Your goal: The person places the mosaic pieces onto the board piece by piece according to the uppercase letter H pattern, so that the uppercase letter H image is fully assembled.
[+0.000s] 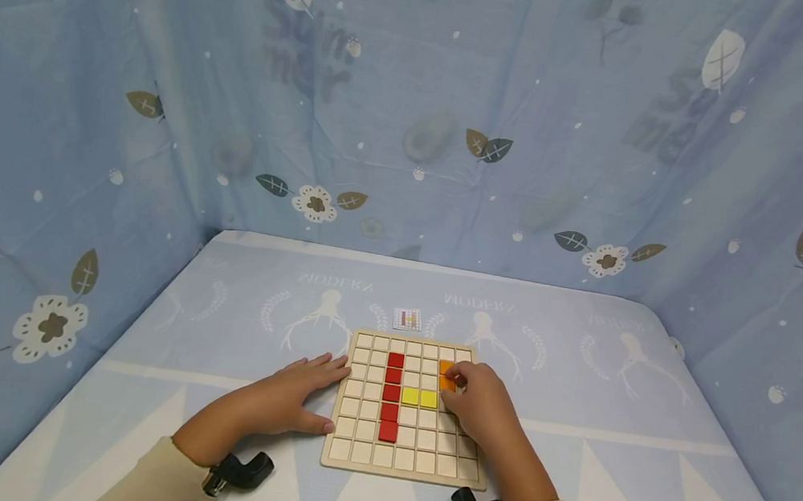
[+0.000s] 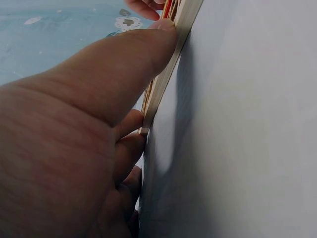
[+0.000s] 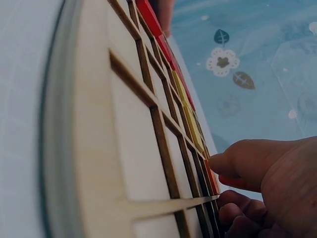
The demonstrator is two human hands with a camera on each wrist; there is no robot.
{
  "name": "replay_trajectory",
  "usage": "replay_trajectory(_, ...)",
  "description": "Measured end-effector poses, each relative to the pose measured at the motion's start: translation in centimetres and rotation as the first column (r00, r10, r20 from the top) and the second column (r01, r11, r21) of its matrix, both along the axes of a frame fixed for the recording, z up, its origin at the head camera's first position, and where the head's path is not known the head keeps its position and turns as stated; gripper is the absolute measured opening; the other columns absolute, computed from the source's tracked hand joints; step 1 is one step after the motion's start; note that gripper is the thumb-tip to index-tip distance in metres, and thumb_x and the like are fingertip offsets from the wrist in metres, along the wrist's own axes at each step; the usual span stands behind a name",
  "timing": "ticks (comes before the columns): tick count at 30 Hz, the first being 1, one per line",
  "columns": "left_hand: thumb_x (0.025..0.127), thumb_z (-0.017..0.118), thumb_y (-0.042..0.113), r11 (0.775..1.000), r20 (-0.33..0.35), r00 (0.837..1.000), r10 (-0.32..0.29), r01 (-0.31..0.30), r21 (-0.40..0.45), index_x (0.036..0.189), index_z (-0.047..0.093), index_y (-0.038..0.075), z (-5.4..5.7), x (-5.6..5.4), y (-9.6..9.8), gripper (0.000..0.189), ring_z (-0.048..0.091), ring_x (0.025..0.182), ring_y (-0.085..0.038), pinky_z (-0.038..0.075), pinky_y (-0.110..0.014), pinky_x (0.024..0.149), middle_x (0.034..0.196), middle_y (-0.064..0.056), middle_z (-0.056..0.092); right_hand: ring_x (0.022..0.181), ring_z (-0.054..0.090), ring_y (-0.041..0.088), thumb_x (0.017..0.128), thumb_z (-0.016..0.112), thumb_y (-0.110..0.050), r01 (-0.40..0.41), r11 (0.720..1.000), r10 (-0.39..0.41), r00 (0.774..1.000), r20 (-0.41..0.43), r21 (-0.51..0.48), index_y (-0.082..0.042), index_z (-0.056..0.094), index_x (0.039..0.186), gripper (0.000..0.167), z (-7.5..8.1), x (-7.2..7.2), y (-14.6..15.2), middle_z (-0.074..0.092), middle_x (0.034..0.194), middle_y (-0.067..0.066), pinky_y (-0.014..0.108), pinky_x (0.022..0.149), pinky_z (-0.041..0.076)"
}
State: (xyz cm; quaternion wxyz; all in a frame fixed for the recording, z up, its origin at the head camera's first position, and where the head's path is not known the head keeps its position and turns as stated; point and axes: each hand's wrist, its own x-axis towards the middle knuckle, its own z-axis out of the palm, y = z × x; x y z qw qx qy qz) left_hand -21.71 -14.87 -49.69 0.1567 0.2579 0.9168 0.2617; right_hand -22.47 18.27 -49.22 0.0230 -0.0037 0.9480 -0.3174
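Note:
A square wooden grid board lies on the table with a column of several red tiles and two yellow tiles in its cells. Orange tiles sit in a column near its right side. My right hand is bent over them, pinching the lower orange tile between thumb and fingers at the board's surface. Along the left edge, my left hand lies with fingers spread, its thumb and fingertips touching the board's side.
A small card with a printed grid pattern lies just behind the board. Patterned blue cloth hangs at the back and both sides of the table. A black camera mount is strapped to each wrist.

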Motion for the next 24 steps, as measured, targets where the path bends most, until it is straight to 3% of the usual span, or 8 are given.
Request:
replay_trajectory(10, 0.088, 0.082, 0.049, 1.0, -0.004, 1.0, -0.011, 0.011, 0.01, 0.164, 0.038, 0.016, 0.2, -0.1, 0.1, 0.094, 0.017, 0.162, -0.035, 0.01, -0.062, 0.13, 0.173, -0.003, 0.028, 0.1, 0.061, 0.021, 0.096, 0.076, -0.023, -0.022, 0.999, 0.022, 0.999, 0.026, -0.032, -0.014, 0.071, 0.128, 0.034, 1.2, 0.5, 2.7, 0.065, 0.119, 0.004, 0.038, 0.08, 0.056)
replay_trajectory(16, 0.088, 0.082, 0.051, 1.0, -0.002, 1.0, -0.011, 0.011, -0.005, 0.165, 0.037, 0.018, 0.1, 0.0, 0.1, 0.095, 0.017, 0.162, -0.033, 0.011, -0.06, 0.131, 0.174, -0.001, 0.027, 0.102, 0.062, 0.022, 0.092, 0.08, -0.023, -0.045, 0.998, 0.042, 0.994, 0.105, 0.033, -0.016, 0.069, 0.131, 0.041, 1.9, 0.9, 5.2, 0.065, 0.125, 0.005, 0.043, 0.084, 0.058)
replay_trajectory(24, 0.088, 0.082, 0.051, 1.0, 0.0, 1.0, -0.008, 0.008, 0.004, 0.164, 0.037, 0.017, 0.2, 0.1, 0.0, 0.095, 0.016, 0.162, -0.034, 0.01, -0.061, 0.13, 0.173, -0.002, 0.027, 0.103, 0.061, 0.022, 0.087, 0.08, -0.013, -0.114, 0.986, 0.097, 0.986, 0.137, 0.125, -0.017, 0.072, 0.126, 0.04, 1.8, 1.5, 7.4, 0.067, 0.123, 0.004, 0.05, 0.094, 0.056)
